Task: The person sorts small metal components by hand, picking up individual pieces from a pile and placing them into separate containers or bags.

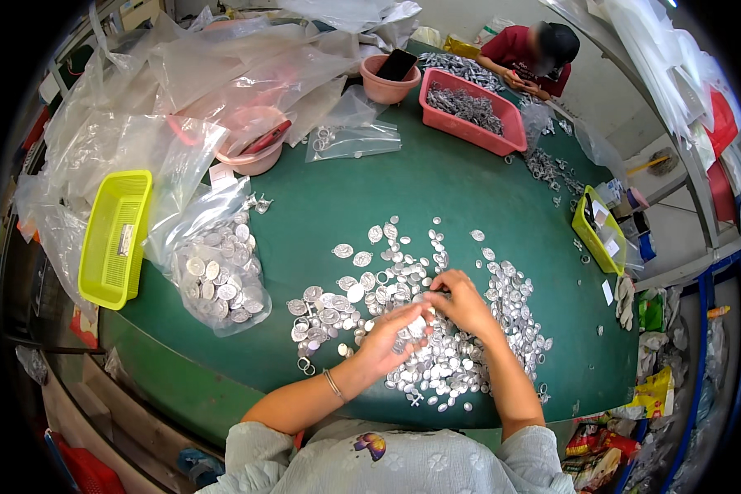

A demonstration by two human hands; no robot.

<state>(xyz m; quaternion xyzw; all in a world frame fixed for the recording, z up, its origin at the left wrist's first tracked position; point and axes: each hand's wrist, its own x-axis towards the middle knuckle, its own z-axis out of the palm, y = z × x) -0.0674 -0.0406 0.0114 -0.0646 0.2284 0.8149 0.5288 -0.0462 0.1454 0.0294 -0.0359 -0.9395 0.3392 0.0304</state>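
Observation:
Over a large spread of small silver oval medals [445,362], my two hands meet at the middle of the green table. My left hand [380,339] is cupped, palm turned inward, around several shiny silver medals [413,331]. Against its fingertips, my right hand [463,301] has thumb and fingers curled together; whatever they pinch is too small to make out. Larger oval medals [328,309] and a few rings lie to the left of my left hand. More small medals [510,288] spread out to the right of my right wrist.
A clear bag of large medals [221,284] lies left, beside a yellow-green basket [92,276]. Farther back are pink bowls [259,162], a pink bin of metal pieces [514,136] and heaped plastic bags [222,74]. A co-worker [514,49] sits at the far right, beyond another small basket [589,235].

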